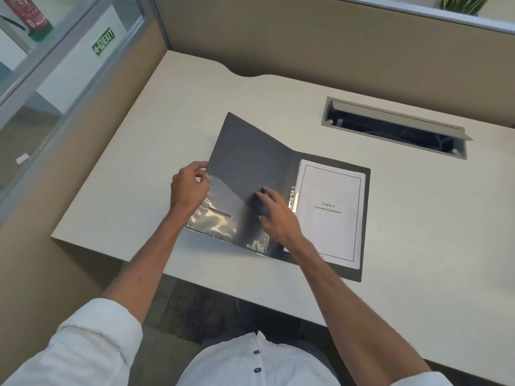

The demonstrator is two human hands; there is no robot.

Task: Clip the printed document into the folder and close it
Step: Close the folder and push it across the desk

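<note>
The printed document point(330, 211) lies under the metal clip point(294, 198), apparently clipped. The left hand point(188, 188) pinches the folder point(250, 160) cover's edge; the right hand point(276, 215) rests flat and loose on it. Closing is left.

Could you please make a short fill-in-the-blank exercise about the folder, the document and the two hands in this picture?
1. The printed document lies on the ____ half of the open folder.
2. The left hand grips the outer edge of the folder's ____ cover.
3. The title page reads "Chapter ____".
4. The right hand rests just left of the metal ____.

Missing words: right; left; 6; clip
</note>
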